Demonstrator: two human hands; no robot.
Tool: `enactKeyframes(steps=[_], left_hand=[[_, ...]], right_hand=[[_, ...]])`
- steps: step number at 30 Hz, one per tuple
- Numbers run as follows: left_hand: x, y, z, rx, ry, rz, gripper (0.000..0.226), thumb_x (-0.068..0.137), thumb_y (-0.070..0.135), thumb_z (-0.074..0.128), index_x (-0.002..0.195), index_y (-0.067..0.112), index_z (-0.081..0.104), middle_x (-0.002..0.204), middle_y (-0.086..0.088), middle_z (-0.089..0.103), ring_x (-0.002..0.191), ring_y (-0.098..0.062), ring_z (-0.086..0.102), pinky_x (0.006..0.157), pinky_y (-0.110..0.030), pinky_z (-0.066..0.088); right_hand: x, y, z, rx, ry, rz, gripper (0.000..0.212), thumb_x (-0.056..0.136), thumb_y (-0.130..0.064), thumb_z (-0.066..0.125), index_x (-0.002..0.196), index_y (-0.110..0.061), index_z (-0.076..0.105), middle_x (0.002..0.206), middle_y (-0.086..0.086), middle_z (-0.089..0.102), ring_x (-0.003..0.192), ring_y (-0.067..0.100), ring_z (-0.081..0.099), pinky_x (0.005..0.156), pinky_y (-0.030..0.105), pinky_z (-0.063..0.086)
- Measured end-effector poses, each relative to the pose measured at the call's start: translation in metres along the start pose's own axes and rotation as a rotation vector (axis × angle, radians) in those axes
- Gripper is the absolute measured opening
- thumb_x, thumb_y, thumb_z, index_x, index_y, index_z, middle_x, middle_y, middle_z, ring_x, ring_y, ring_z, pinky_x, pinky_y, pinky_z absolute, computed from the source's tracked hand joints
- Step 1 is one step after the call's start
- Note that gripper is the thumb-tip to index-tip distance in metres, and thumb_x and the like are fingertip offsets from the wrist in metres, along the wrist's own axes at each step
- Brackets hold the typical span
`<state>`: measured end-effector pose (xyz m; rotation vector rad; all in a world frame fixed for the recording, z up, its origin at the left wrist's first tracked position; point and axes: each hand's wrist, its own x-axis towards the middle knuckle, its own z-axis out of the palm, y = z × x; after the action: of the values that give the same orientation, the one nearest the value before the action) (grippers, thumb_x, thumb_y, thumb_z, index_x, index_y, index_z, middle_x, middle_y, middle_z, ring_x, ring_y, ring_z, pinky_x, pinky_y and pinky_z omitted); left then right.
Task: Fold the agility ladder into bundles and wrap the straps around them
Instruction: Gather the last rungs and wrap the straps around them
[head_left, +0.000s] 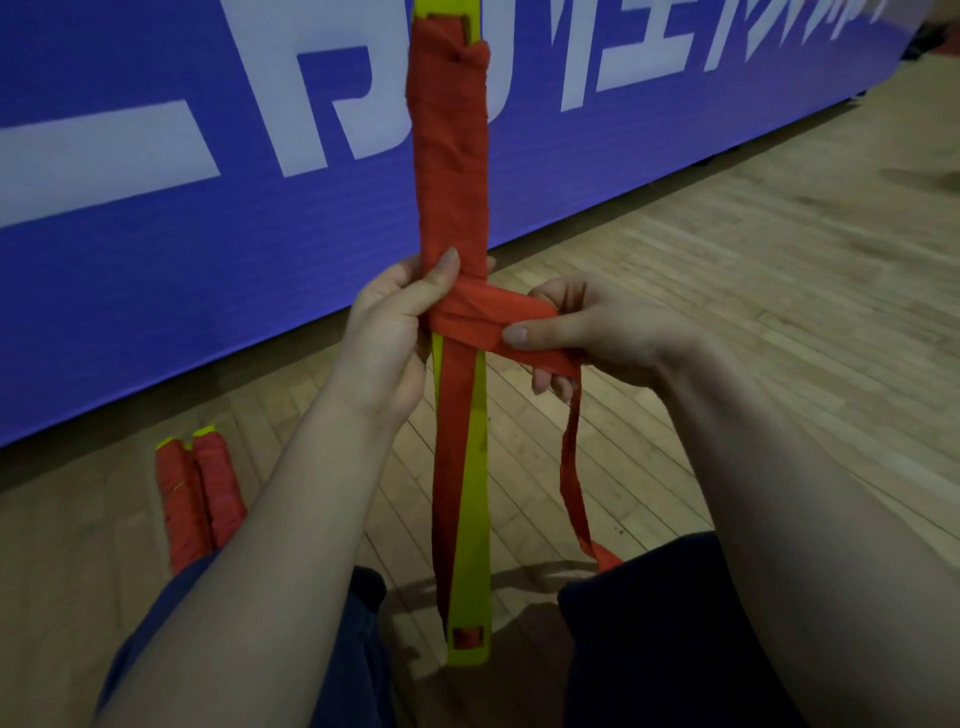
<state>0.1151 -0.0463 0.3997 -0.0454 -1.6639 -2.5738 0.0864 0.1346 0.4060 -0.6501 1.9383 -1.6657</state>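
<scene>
I'm holding the half-wrapped bundle (452, 156) upright over my lap, above the wooden floor (753, 291). My left hand (387, 327) has its fingers clamped round the bundle's middle, and the fingers of my right hand (592, 327) pinch the red strap (493, 317), drawn out sideways. The main risk I see is slack: if that pinch eases, the turns above could loosen and slide on the smooth yellow rungs (475, 519), which are bare below. The loose tail (571, 467) hangs toward my lap and might twist or snag there. Two finished bundles (200, 499) lie on the floor to my left, well apart.
</scene>
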Motion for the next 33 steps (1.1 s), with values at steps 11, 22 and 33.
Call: enactKeyframes(steps=[11,22,33], left_hand=[[0.007,0.005,-0.015,0.045,0.076,0.0,0.026,0.092,0.017,0.061,0.112,0.001,0.063,0.094,-0.011,0.075,0.085,-0.019,0.072,0.071,-0.026,0.056],[0.007,0.005,-0.015,-0.018,0.046,-0.015,0.037,0.08,0.022,0.065,0.112,0.003,0.062,0.101,-0.013,0.074,0.094,-0.023,0.072,0.079,-0.033,0.056],[0.004,-0.005,-0.006,-0.243,-0.01,-0.158,0.027,0.096,0.028,0.048,0.099,0.006,0.064,0.082,-0.006,0.071,0.078,-0.018,0.069,0.069,-0.037,0.06]], right_hand=[[0.004,-0.002,0.009,0.013,0.047,-0.143,0.033,0.081,-0.03,0.071,0.082,-0.008,0.047,0.055,0.013,0.061,0.03,0.016,0.038,0.032,0.02,0.025],[0.006,0.008,-0.002,-0.002,0.163,-0.066,0.041,0.08,-0.015,0.072,0.059,-0.013,0.036,0.052,0.013,0.058,0.03,0.017,0.04,0.03,0.02,0.028],[0.01,0.008,0.005,-0.073,0.108,-0.065,0.015,0.08,-0.03,0.068,0.075,-0.016,0.066,0.059,0.003,0.057,0.036,0.007,0.033,0.032,0.016,0.023]])
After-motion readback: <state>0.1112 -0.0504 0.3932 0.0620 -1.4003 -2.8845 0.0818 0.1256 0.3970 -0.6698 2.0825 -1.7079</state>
